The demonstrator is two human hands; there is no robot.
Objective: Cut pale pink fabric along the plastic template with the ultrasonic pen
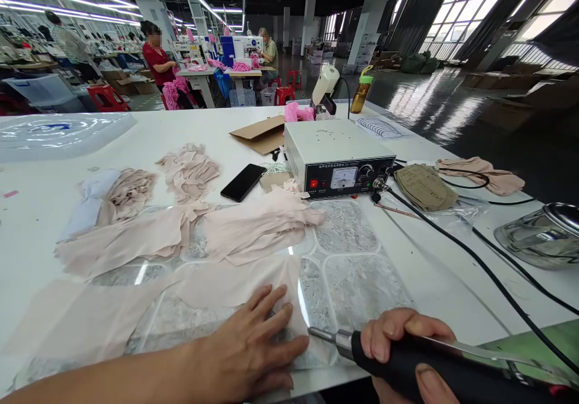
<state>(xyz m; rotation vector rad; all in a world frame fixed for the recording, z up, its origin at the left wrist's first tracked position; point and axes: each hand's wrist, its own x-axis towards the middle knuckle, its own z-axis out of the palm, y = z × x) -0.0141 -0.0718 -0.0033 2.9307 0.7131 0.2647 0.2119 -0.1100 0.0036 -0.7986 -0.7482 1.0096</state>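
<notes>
My left hand (253, 344) lies open with its fingers spread, pressing flat on a thin beige fabric strip (230, 280). The strip stretches left across a clear, stone-patterned mat (353, 271). My right hand (402, 344) is wrapped round the black handle of a handheld ultrasonic welder (434, 362). Its pointed metal tip is at the fabric's right edge, close beside my left fingertips; whether it touches the cloth I cannot tell. Beyond my left hand lie a pile of cut beige pieces (257, 223) and another flat stack of beige fabric (131, 238).
A white control box (339, 151) with a dial stands at the back, its black cable (452, 235) running right. Nearby are a phone (243, 182), cardboard (262, 134), brown pattern pieces (425, 187), a glass jar (540, 235) and a bottle (362, 90). People work at sewing machines beyond.
</notes>
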